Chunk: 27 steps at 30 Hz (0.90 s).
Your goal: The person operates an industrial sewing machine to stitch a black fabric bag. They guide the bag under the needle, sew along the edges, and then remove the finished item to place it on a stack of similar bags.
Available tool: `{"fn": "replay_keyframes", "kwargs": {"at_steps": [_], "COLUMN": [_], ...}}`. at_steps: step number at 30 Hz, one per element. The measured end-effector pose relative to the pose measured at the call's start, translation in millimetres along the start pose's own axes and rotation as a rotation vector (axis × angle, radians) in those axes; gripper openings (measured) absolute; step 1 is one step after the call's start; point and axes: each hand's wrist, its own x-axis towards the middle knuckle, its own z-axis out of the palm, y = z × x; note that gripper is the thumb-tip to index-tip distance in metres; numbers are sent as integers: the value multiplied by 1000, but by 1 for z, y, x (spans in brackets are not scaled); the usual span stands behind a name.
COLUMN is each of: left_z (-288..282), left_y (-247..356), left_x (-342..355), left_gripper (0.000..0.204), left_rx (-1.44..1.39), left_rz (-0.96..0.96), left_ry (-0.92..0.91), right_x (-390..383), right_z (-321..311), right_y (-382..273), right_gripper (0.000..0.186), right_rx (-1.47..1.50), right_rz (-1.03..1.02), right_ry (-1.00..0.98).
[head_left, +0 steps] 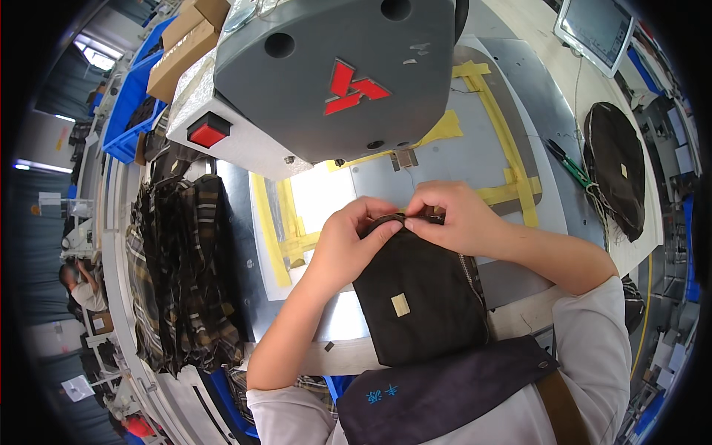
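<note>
A black fabric piece [415, 297] with a zipper along its right side and a small pale patch hangs over the table's near edge. My left hand [358, 237] pinches its folded top edge, thumb on top. My right hand [449, 219] grips the same edge just to the right, with thumb and bent fingers. The two hands are close together, below the grey sewing machine head [311, 44] and over the metal plate [374, 182] marked with yellow tape.
Plaid fabric [178, 274] is piled at left, below blue bins [119, 141] and cardboard boxes [178, 59]. At right lie a black fabric piece [612, 152] and green-handled scissors [571, 167], below a screen [593, 30]. A person [85, 285] sits at far left.
</note>
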Motion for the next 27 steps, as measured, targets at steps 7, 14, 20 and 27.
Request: {"fn": "replay_keyframes", "kwargs": {"at_steps": [7,14,20,27], "left_z": [10,3,1,1], "left_y": [5,-3,-12,-13], "left_x": [2,13,10,10], "left_gripper": [10,14,13,13], "left_rx": [283,105,10,-38], "left_rz": [127,60,47,48], "left_ry": [105,54,89,80], "right_x": [7,13,13,11], "right_z": [-6,-8,-9,-8], "right_y": [-3,1,3,7], "right_gripper": [10,10,7,8], "right_rx": [13,-154,114,255], "right_rz": [40,-55,153,184], "right_ry": [20,30,-12,-2]}}
